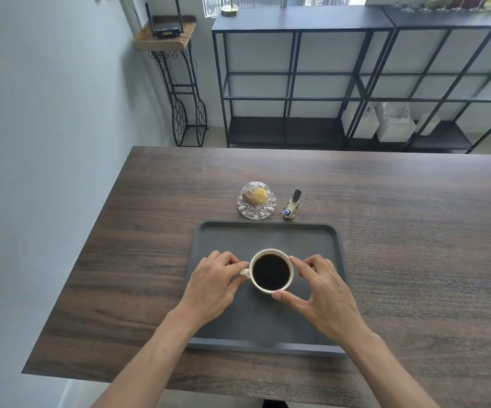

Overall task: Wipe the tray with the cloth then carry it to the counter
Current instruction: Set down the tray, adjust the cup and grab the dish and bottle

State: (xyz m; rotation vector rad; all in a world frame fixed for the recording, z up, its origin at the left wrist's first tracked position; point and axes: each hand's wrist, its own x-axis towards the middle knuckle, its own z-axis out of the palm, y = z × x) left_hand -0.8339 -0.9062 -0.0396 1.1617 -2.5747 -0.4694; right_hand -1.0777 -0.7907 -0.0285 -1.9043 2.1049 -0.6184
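Observation:
A dark grey rectangular tray [264, 234] lies on the wooden table in front of me. In its middle stands a white cup [271, 271] full of black coffee, its handle pointing left. My left hand [213, 285] pinches the handle. My right hand [320, 287] cups the cup's right side, with the thumb against the near wall and the fingers at the far rim. No cloth is in view.
Just beyond the tray stand a cut-glass dome dish [256, 200] with food inside and a small bird figurine [291, 206]. The wooden table [415, 245] reaches far right. Black metal shelving [297, 83] and a wall stand with a router [166, 28] lie behind.

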